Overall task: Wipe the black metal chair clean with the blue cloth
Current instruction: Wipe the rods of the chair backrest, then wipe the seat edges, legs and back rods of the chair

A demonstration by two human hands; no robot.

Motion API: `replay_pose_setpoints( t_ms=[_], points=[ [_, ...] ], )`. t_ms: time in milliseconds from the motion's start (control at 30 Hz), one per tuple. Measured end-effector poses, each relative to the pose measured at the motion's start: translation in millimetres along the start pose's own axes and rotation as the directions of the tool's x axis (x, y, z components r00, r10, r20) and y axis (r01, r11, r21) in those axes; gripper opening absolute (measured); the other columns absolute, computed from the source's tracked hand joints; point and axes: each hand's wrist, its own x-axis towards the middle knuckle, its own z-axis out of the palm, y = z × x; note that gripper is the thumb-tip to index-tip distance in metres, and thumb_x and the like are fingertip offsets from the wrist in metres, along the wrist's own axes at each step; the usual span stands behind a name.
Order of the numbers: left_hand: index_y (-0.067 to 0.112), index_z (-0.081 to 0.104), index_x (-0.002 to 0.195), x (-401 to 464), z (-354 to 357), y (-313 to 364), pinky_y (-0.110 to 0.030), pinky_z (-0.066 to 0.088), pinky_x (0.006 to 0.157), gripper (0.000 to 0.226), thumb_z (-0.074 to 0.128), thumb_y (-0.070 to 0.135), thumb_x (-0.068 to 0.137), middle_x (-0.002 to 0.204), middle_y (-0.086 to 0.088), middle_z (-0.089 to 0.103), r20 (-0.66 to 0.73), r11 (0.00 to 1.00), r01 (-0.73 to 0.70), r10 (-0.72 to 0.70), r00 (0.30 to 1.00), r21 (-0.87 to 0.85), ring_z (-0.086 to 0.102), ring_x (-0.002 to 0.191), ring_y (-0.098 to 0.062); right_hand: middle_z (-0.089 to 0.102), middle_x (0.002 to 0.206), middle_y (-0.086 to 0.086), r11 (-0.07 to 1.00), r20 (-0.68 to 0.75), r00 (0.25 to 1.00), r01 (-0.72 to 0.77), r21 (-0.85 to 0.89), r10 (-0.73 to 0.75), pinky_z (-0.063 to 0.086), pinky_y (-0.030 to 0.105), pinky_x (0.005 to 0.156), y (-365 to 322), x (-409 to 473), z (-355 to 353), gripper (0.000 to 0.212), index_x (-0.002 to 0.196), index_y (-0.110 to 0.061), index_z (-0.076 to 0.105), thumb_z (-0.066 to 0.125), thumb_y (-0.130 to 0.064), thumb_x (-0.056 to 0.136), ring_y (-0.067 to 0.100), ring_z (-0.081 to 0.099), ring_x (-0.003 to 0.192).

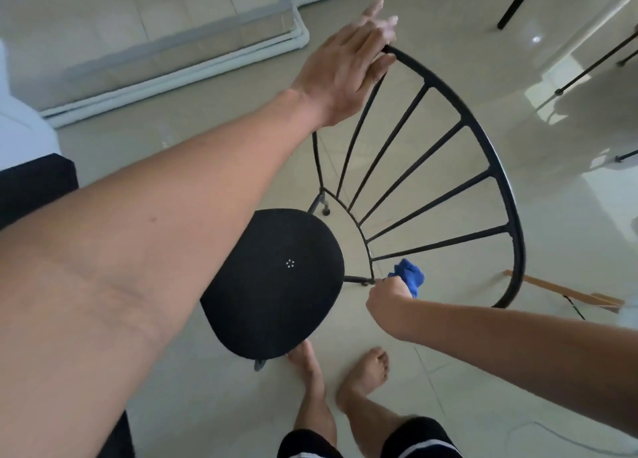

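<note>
Your right hand (388, 297), lower right of centre, has its grip pinching the bunched blue cloth (407, 276) against the lower end of the backrest frame, just beside the seat. Your left hand (345, 67), at upper centre, rests on the top rail with its grip spread (fingertips curling over the bar). The black metal chair (276, 278) fills the middle, on the tiled floor (569, 216).

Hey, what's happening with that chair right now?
A person is wiping a black metal chair. The left hand rests on the top of its curved back rail, fingers mostly straight, steadying it. The right hand holds a bunched blue cloth low on the backrest, where the spokes meet the frame beside the round seat.
</note>
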Motion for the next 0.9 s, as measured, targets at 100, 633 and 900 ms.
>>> replay_pose_setpoints(
  t_ms=[100, 633, 900],
  points=[
    [0.010, 0.034, 0.158, -9, -10, 15, -0.033, 0.007, 0.129, 0.057, 0.018, 0.041, 0.112, 0.170, -0.007, 0.027, 0.016, 0.993, 0.120, -0.120, 0.993, -0.021, 0.014, 0.161, -0.026, 0.054, 0.144, 0.005, 0.999, 0.040, 0.999, 0.006, 0.048, -0.007, 0.043, 0.028, 0.097, 5, 8, -19, 0.023, 0.120, -0.011, 0.064, 0.054, -0.013, 0.100, 0.025, 0.052, 0.132],
    [0.011, 0.019, 0.165, -327, 83, 41, -0.035, 0.012, 0.131, 0.064, 0.022, 0.045, 0.110, 0.173, -0.006, 0.018, 0.069, 0.568, 0.815, -0.814, 0.577, -0.116, 0.014, 0.161, -0.019, 0.068, 0.114, 0.007, 0.796, -0.222, 0.959, -0.006, 0.605, 0.176, 0.054, 0.034, 0.081, 34, 88, -52, 0.014, 0.105, -0.024, 0.058, 0.052, -0.025, 0.093, 0.031, 0.067, 0.103],
    [0.010, 0.019, 0.164, -400, 173, 72, -0.039, 0.017, 0.130, 0.068, 0.017, 0.050, 0.109, 0.174, -0.009, 0.013, 0.145, 0.448, 0.892, -0.888, 0.437, 0.057, 0.012, 0.161, -0.025, 0.065, 0.109, 0.009, 0.438, -0.361, 0.814, 0.149, 0.887, 0.455, 0.050, 0.035, 0.071, 4, 95, -44, 0.035, 0.133, -0.020, 0.054, 0.043, -0.019, 0.100, 0.031, 0.063, 0.089]
  ],
)
